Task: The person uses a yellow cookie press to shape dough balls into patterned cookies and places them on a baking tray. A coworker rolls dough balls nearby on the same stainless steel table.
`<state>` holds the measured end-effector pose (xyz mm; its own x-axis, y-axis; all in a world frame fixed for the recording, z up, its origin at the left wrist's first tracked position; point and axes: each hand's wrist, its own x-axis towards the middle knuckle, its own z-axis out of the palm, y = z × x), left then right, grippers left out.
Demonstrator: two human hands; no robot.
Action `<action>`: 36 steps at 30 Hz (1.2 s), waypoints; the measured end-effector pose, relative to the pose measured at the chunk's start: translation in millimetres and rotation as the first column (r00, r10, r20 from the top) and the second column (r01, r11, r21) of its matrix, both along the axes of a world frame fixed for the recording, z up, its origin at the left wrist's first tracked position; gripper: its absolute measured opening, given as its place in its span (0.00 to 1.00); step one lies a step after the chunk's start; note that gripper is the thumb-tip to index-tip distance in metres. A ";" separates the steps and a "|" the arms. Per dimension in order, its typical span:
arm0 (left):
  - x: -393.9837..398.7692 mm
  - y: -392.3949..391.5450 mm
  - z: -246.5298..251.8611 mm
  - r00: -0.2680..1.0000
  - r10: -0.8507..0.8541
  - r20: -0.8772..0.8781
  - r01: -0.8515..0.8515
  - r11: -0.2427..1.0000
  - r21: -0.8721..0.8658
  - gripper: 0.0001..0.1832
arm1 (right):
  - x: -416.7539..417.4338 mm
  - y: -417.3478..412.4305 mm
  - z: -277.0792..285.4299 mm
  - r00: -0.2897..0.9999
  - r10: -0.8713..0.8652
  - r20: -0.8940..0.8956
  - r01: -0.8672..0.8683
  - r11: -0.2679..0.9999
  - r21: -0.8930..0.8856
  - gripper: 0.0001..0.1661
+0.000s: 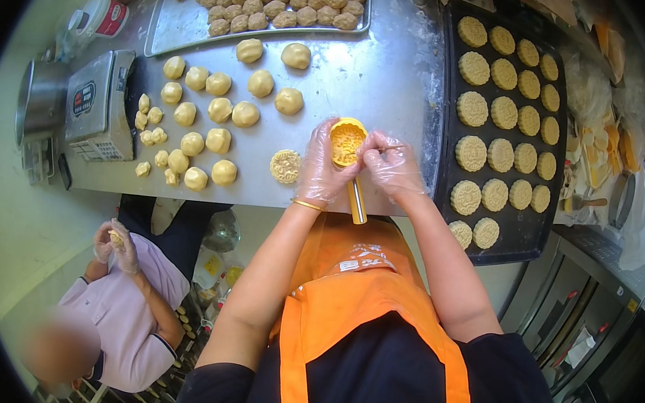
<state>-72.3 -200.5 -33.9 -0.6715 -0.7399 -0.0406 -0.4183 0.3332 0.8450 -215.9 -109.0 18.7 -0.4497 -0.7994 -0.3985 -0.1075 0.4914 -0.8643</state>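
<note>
My left hand, in a clear plastic glove, holds a yellow mooncake press with its patterned cavity facing up and its handle toward me. My right hand, gloved too, pinches a thin stick at the mold's right rim; its tip is hidden by the fingers. Just left of my left hand, a pressed mooncake lies on the metal table. Smooth dough balls and smaller dough lumps are spread farther left.
A tray of brown filling balls stands at the back. On the right, a black baking tray holds rows of mooncakes. A scale and a metal pot are at left. Another person at lower left handles dough.
</note>
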 end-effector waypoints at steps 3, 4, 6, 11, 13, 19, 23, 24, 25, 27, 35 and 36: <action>-1.0 0.3 0.8 1.000 -0.003 -0.001 0.003 1.000 -0.027 0.50 | 1.5 0.9 -18.1 0.991 -0.113 0.072 0.122 0.984 -0.132 0.04; -0.8 0.4 0.1 1.000 -0.001 -0.002 0.001 0.999 -0.036 0.50 | 1.7 0.9 -15.2 0.995 -0.091 0.030 0.094 0.990 -0.110 0.04; 0.4 -0.1 -0.4 1.000 -0.003 -0.013 0.002 1.000 -0.030 0.50 | 2.1 1.1 -5.0 0.998 -0.045 -0.053 0.042 0.997 -0.062 0.04; -1.3 0.8 3.1 1.000 0.014 -0.002 -0.014 1.000 -0.023 0.50 | 1.3 2.4 -6.6 0.993 -0.074 -0.087 0.068 0.996 -0.061 0.04; -0.9 1.3 3.0 1.000 0.021 -0.004 -0.021 1.000 -0.003 0.50 | 1.0 2.0 -3.2 0.990 -0.062 -0.126 0.054 0.997 -0.063 0.04; -1.5 2.1 4.9 1.000 0.010 -0.006 -0.010 1.000 -0.025 0.50 | -0.3 6.5 -19.0 0.993 -0.121 0.002 0.120 0.980 -0.158 0.03; 0.1 1.7 -3.2 1.000 0.005 -0.015 -0.005 0.999 -0.036 0.50 | 3.7 4.8 -15.1 0.991 -0.091 -0.099 0.073 0.983 -0.169 0.02; 0.2 1.3 -2.6 1.000 0.005 -0.013 -0.005 1.000 -0.025 0.49 | 4.9 4.2 -12.6 0.990 -0.075 -0.119 0.053 0.983 -0.178 0.02; 0.3 0.9 -2.0 1.000 0.005 -0.011 -0.005 1.000 -0.014 0.49 | 5.5 4.4 -10.6 0.989 -0.081 -0.124 0.057 0.981 -0.188 0.02; 0.6 2.0 -0.7 1.000 0.009 -0.009 -0.009 1.000 -0.001 0.49 | 6.1 4.6 -8.0 0.986 -0.093 -0.136 0.064 0.976 -0.208 0.03; 0.5 1.6 -0.5 1.000 0.014 0.001 -0.014 1.000 -0.004 0.50 | 5.4 7.3 -11.2 0.991 -0.102 -0.084 0.083 0.975 -0.207 0.04; -0.6 2.7 -1.3 1.000 0.015 -0.006 -0.016 1.000 -0.021 0.50 | 4.9 7.6 -13.4 0.987 -0.129 -0.097 0.107 0.974 -0.202 0.04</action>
<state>-72.9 -197.8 -35.2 -0.6600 -0.7509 -0.0206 -0.4186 0.3448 0.8402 -211.0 -101.4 5.3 -0.5774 -0.7956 -0.1834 -0.1575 0.3290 -0.9311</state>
